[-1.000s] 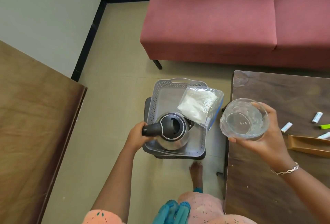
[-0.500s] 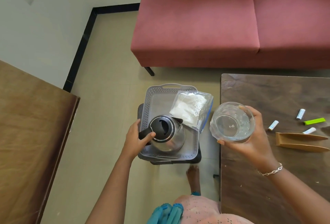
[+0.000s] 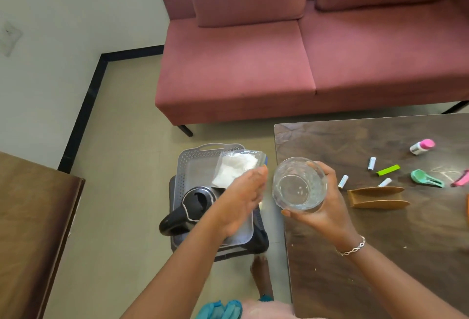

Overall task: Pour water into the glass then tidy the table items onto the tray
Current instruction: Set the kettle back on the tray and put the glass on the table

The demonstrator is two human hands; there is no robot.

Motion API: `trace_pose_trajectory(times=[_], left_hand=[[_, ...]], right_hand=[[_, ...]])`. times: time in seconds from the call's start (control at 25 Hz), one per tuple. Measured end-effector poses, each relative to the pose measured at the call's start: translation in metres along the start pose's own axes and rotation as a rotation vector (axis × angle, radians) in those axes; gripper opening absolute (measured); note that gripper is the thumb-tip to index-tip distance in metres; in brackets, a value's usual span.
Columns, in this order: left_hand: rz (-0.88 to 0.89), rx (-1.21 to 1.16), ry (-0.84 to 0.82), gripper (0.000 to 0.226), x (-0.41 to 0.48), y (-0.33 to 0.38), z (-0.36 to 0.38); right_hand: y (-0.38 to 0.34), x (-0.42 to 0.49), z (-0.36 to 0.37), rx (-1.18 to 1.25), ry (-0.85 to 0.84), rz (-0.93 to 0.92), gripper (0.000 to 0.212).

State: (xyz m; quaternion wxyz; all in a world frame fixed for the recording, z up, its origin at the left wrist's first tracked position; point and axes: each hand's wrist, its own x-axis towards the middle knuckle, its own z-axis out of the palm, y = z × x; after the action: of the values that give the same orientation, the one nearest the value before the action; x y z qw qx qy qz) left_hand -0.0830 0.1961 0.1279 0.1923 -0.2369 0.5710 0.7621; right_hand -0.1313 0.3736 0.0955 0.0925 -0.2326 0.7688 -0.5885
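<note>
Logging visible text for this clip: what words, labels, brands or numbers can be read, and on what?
No text can be read anywhere.
Clear plastic bag of white powder on the grey perforated tray: any print too blurred.
Three small white cylinders on the dark wooden table: too small.
White bottle with pink cap: too small.
Clear glass: no marking seen.

My left hand hides part of the kettle under it; how full the glass in my right hand is, I cannot tell.
</note>
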Motion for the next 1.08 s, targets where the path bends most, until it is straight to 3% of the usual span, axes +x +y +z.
trace_pose_trajectory(times=[0.08, 0.16, 0.32, 0.72, 1.08], left_hand=[[-0.041, -0.068, -0.073, 0.062, 0.005, -0.003, 0.016], [-0.054, -0.074, -0.105, 0.049, 0.008, -0.007, 0.033], [-0.101, -0.124, -0.102, 0.038, 0.014, -0.016, 0.077], [-0.109, -0.177, -0.035, 0.066, 0.052, -0.06, 0.196], [-0.189, -0.139, -0.086, 0.074, 0.11, -0.097, 0.268]], right_hand=[[-0.001, -0.004, -0.009, 0.002, -0.01, -0.001, 0.091], [0.0, -0.009, -0.024, 0.012, -0.019, 0.016, 0.09], [0.007, -0.023, -0.064, 0.025, -0.048, 0.021, 0.092], [0.059, -0.059, -0.189, 0.022, -0.193, 0.136, 0.095], [0.093, -0.065, -0.272, -0.525, -0.361, 0.039, 0.102]])
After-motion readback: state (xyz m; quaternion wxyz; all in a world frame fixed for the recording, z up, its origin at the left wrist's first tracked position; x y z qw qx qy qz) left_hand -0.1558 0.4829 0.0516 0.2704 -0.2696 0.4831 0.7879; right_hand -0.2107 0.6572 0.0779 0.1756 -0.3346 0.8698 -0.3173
